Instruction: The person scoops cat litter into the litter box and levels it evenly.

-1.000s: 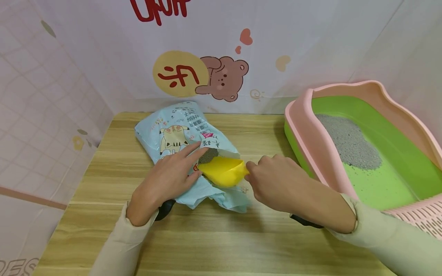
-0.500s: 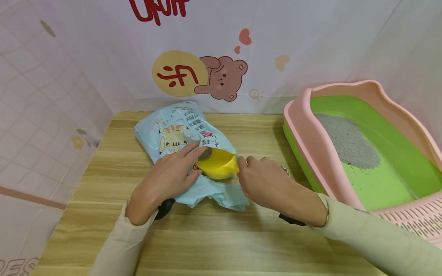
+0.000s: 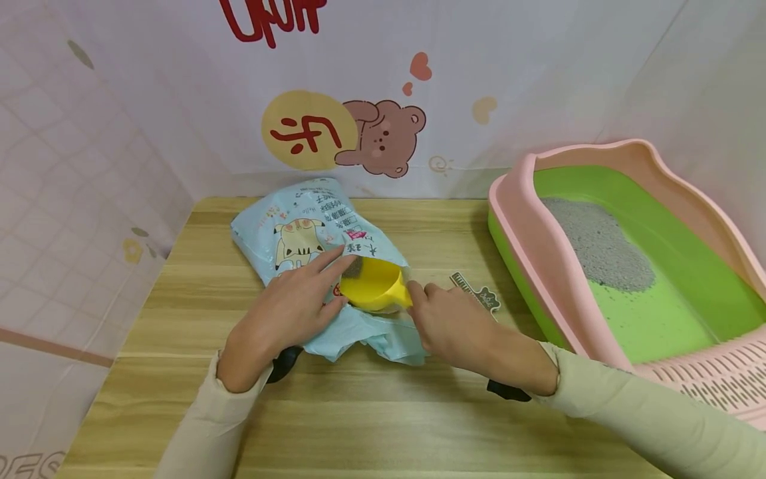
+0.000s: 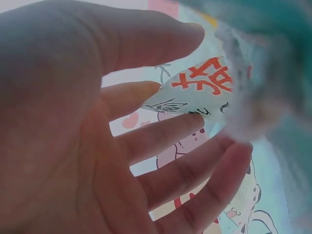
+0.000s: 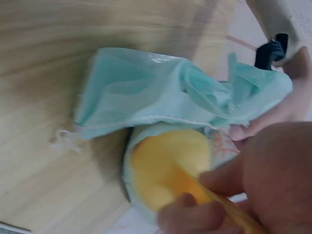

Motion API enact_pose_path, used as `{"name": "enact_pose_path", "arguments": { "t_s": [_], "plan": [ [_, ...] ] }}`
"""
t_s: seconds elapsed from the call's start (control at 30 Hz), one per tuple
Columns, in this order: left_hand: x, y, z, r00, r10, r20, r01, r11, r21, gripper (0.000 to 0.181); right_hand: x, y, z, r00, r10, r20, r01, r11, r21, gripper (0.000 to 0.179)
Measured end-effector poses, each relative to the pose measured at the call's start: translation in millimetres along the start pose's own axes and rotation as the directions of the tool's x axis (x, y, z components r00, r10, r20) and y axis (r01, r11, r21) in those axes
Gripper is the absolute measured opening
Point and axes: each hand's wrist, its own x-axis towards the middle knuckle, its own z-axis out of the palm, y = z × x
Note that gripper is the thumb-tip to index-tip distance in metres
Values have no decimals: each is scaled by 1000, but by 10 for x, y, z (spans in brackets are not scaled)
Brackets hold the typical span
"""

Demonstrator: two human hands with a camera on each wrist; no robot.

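So, left to right on this wood-grain table (image 3: 359, 426): the left hand (image 3: 290, 303) is laid over the mouth of a pale blue printed plastic bag (image 3: 269, 216), fingers and thumb spread, not wrapped round anything I can see. The bag lies by the table's back left corner, its torn mouth facing away from the left edge, with grey granular litter (image 3: 353, 267) showing inside.

Here's the bit that matters, imo: the yellow cup-shaped plastic scoop (image 3: 374, 286) has its bowl in that mouth, just right of the left fingers. Its handle comes out rightward, so the long axis runs roughly along the back edge, bowl leftward of the grip. The right hand (image 3: 455, 326) has it, thumb and fingers pinching the handle. How deep the bowl sits, can't tell.

Then a small flat ornament with a striped bar (image 3: 479, 291), no clue what it is, and further right a pink-rimmed green plastic litter tray (image 3: 550, 246) near the back edge, holding a grey litter heap (image 3: 604, 246).

Writing: bag says "Hello", plus Chinese lines beside little boxes, too small for me, and big red characters near the mouth, partly hidden. The white wall cloth (image 3: 509, 53) has a red character, maybe 乐, in a yellow circle.
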Motion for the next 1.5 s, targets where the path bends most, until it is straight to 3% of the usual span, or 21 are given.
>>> {"name": "enact_pose_path", "arguments": {
  "t_s": [0.17,0.53,0.7,0.9,1.5],
  "plan": [
    [5,21,-7,1000,8,-10,-8,1000,4,63,17,49,105,993,-23,-113,24,1000,10,26],
    [-15,35,-1,1000,9,-14,-9,1000,10,64,331,12,171,997,4,-71,-3,1000,15,22],
    [-46,13,12,1000,9,-23,-9,1000,-1,64,350,-7,209,997,9,-79,-7,1000,20,26],
    [-33,-3,8,999,17,-37,-17,1000,-6,64,159,31,238,991,-24,-134,28,999,27,27],
    [-12,31,3,1000,14,-24,-14,1000,-1,63,-719,72,41,982,32,-188,-16,996,87,37]
  ]
}}
